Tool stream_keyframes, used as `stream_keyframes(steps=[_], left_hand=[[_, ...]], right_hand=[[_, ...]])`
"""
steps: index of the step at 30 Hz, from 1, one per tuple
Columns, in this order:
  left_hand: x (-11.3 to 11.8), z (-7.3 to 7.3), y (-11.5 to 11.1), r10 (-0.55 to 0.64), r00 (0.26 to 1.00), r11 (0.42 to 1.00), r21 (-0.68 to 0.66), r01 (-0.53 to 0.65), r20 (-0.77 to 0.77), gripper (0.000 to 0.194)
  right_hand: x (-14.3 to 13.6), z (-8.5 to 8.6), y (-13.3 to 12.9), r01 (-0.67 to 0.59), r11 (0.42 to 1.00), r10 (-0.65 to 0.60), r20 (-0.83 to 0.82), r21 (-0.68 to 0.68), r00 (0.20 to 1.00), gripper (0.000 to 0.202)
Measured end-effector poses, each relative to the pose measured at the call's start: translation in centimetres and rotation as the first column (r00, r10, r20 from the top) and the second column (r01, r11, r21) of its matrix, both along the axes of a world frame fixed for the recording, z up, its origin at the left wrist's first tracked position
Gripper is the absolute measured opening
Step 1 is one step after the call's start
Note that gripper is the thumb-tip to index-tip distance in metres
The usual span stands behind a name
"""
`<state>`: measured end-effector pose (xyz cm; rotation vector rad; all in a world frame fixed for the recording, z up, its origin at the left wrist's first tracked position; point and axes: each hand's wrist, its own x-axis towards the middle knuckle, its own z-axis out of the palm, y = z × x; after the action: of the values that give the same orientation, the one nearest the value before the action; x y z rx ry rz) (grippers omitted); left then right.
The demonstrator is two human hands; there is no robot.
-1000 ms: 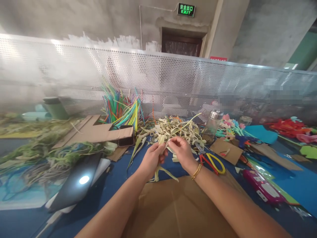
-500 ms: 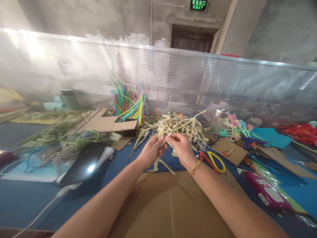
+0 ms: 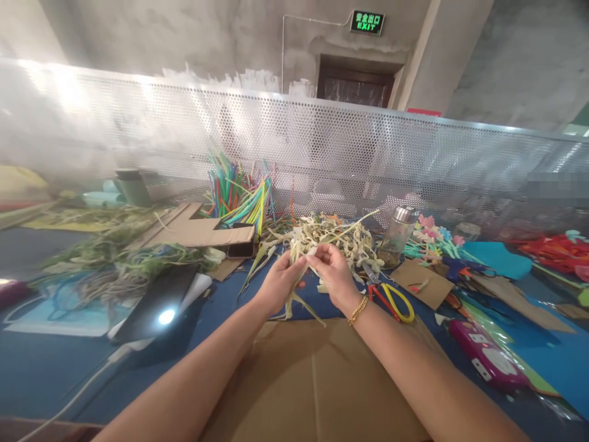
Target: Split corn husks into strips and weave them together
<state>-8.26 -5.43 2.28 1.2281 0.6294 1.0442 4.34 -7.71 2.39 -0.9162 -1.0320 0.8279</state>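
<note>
My left hand is closed round a bundle of pale dried leaf strips, whose ends hang below the fingers. My right hand pinches a pale strip of the same bundle, its fingertips almost touching the left thumb. Just behind both hands lies a heap of curled dried strips. Under my forearms is a brown cardboard sheet. Scissors with red and yellow handles rest to the right of my right hand.
A glass bottle, cardboard pieces and a magenta device are on the right. Colourful pipe stems stand behind. To the left are a black tablet-like object, green strands and a green cup. A perforated metal screen borders the table.
The right fingertips have moved slightly left, closer to the left thumb on the strips. The camera view has tilted up a little.
</note>
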Motion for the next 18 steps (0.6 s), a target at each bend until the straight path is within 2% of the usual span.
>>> stream_keyframes(steps=[6,11,13,16,18], left_hand=[[0.2,-0.4,0.2,0.042,0.997,0.999,-0.031,-0.040,0.068,0.035],[0.3,-0.8,0.6,0.111,0.992,0.992,-0.059,-0.107,0.067,0.034],[0.1,-0.6,0.7,0.107,0.990,0.987,-0.127,-0.095,0.090,0.032],[0.0,-0.2,0.7,0.069,0.982,0.972,-0.234,-0.026,0.176,0.029],[0.0,-0.1,0.7,0.039,0.974,0.963,-0.268,0.022,0.223,0.027]], right_hand=[[-0.3,0.3,-0.2,0.007,1.000,-0.007,0.065,-0.003,0.998,0.023],[0.3,0.8,-0.3,0.037,0.999,-0.037,-0.037,-0.007,0.999,0.024],[0.8,1.2,-0.3,-0.032,0.999,0.028,-0.091,-0.036,0.995,0.025],[1.2,1.4,-0.4,-0.201,0.974,0.186,-0.141,-0.102,0.972,0.027],[1.1,1.3,-0.5,-0.228,0.966,0.214,-0.120,-0.121,0.969,0.027]])
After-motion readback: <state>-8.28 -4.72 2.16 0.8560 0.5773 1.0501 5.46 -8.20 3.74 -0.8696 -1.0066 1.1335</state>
